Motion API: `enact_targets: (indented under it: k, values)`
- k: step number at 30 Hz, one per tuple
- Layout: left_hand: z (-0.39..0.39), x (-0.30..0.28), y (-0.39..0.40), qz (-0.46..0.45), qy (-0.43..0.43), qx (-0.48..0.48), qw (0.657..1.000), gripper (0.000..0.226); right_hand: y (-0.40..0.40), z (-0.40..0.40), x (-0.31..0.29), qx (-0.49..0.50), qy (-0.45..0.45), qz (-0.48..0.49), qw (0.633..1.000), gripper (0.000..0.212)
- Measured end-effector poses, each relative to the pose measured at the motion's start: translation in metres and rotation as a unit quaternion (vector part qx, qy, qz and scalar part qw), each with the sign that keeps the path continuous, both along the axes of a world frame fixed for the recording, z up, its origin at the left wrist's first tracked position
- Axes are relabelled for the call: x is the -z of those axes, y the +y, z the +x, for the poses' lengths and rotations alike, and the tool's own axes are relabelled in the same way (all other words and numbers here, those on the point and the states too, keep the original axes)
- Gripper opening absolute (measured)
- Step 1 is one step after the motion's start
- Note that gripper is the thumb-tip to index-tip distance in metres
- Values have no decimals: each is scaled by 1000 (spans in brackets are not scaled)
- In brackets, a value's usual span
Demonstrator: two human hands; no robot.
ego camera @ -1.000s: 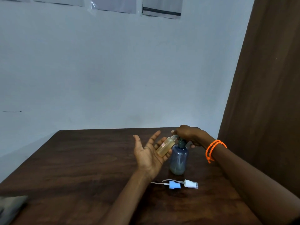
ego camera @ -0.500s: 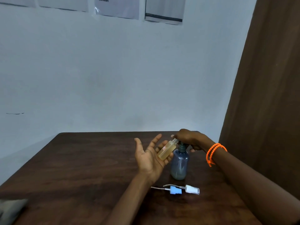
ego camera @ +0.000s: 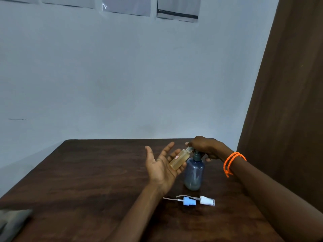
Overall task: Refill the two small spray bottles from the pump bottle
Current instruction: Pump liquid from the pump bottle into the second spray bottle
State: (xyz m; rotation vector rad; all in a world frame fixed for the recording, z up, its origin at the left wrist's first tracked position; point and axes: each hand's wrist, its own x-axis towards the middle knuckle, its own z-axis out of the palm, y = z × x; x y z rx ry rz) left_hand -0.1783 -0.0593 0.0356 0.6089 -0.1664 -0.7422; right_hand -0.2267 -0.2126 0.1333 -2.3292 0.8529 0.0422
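A blue-grey pump bottle (ego camera: 194, 173) stands on the dark wooden table (ego camera: 97, 172). My right hand (ego camera: 205, 147) lies curled over its pump head, thumb tucked beneath. My left hand (ego camera: 160, 165) holds a small spray bottle (ego camera: 180, 158) of yellowish liquid, tilted, its open neck up at the pump spout. My lower fingers curl round this small bottle, while thumb and forefinger stick out straight. Two spray tops with dip tubes lie in front of the pump bottle, a blue one (ego camera: 188, 202) and a white one (ego camera: 207, 200). I see no second small bottle.
A grey cloth (ego camera: 12, 222) lies at the table's near left corner. A pale wall stands behind the table, and a brown curtain (ego camera: 288, 102) hangs close on the right.
Both hands keep the same pose at the pump bottle. Only my view has shifted slightly.
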Motion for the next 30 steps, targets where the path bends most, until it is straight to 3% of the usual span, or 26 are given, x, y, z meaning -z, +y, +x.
enact_targets:
  k: [9,15,21,24,26,30]
  values:
    - [2,2,-2,4,5,-11,1000,100,-4,3,3,-1,-11,9,1000,31]
    - [1,7,-1,4,23,-15,1000,98,-5,-2,-4,-28,-50,10,998,59]
    - [-4,5,1,8,31,-21,999,96,-7,-13,-27,-70,-188,-64,977,76]
    - [-6,2,4,2,33,-21,999,95,-5,-25,-38,-153,-228,-129,953,60]
    - [-7,1,5,-7,37,-17,999,95,-1,-31,-43,-232,-185,-179,938,47]
    - [-13,-3,9,-39,45,4,998,96,15,-29,-44,-338,-81,-269,898,60]
